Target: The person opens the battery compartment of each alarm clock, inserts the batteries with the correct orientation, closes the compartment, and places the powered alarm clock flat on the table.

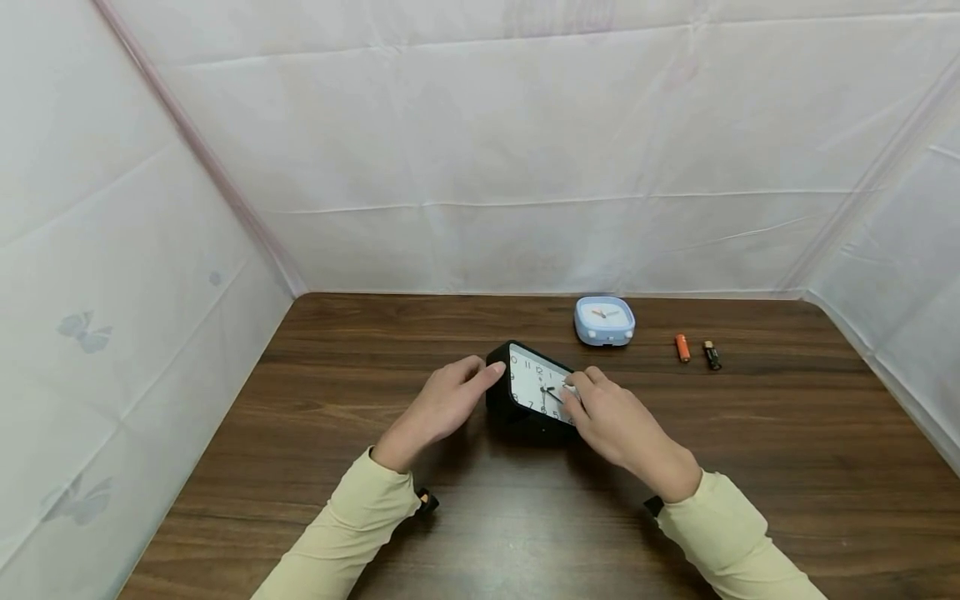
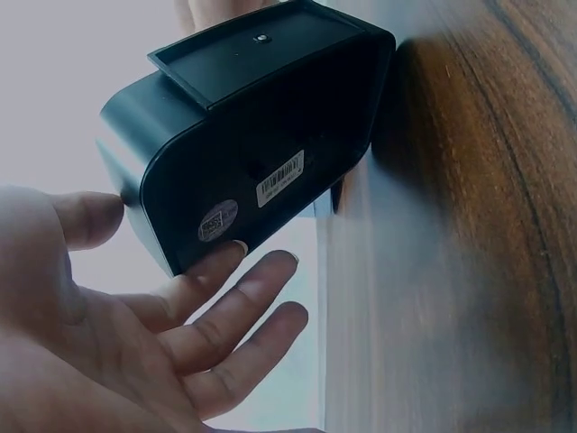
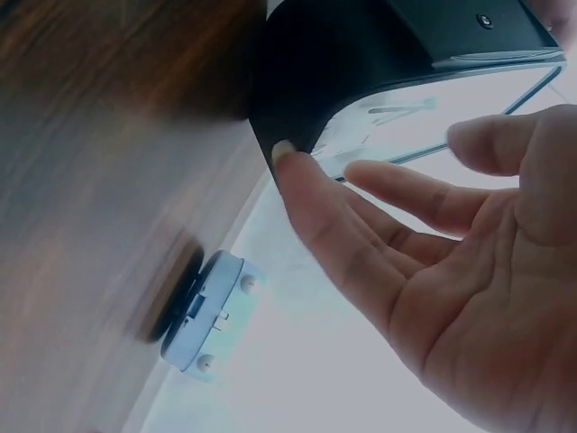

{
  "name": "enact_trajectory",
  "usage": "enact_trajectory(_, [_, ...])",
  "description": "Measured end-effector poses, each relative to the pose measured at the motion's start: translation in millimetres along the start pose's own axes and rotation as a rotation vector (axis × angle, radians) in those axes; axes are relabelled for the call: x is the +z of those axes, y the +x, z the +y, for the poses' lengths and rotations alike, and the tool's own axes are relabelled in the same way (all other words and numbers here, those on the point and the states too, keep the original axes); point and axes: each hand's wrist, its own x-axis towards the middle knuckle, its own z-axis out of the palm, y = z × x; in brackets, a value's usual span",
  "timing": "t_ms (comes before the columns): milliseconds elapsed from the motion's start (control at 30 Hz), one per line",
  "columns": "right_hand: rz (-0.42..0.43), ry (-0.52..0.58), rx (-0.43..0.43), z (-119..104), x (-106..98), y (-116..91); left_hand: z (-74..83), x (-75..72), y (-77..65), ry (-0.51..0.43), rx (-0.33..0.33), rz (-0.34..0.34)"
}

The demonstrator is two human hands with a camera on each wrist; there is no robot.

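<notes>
A black square-cornered clock (image 1: 527, 372) with a white numbered dial stands tilted on the brown table, its face turned up. My left hand (image 1: 442, 400) grips its left corner, thumb on the front edge and the index finger at the back. The clock's dark back (image 2: 270, 171), with a barcode label and a round sticker, shows in the left wrist view. At the clock's right end is my right hand (image 1: 618, 421), its fingers loosely extended over the dial. One fingertip touches the black casing (image 3: 302, 81) in the right wrist view, and the thumb stays apart from it.
Behind the clock lies a small light-blue clock (image 1: 604, 322), face up. Farther right are an orange battery (image 1: 682, 348) and a black battery (image 1: 712, 356). Pale hanging sheets (image 1: 480, 150) enclose the wooden table (image 1: 337, 367) at the back and sides.
</notes>
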Motion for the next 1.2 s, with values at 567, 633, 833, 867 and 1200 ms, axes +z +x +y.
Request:
enact_trajectory(567, [0.002, 0.046, -0.021, -4.1, 0.5, -0.5, 2.2, -1.4, -4.7, 0.012, 0.002, -0.024])
enact_trajectory(633, [0.008, 0.044, -0.03, -4.0, 0.4, -0.5, 2.8, -1.5, -5.0, 0.01, -0.003, -0.03])
enact_trajectory(833, [-0.012, 0.085, -0.007, -4.3, -2.0, 0.2, 6.4, -2.3, -5.8, -0.005, 0.006, -0.035])
enact_trajectory(867, [-0.015, 0.095, -0.002, -4.4, -2.5, 0.6, 7.2, -2.8, -5.7, -0.01, 0.011, -0.033])
enact_trajectory(1200, [-0.028, 0.132, 0.035, -4.5, -7.2, 1.2, 13.4, -3.1, -7.5, -0.072, 0.022, -0.058])
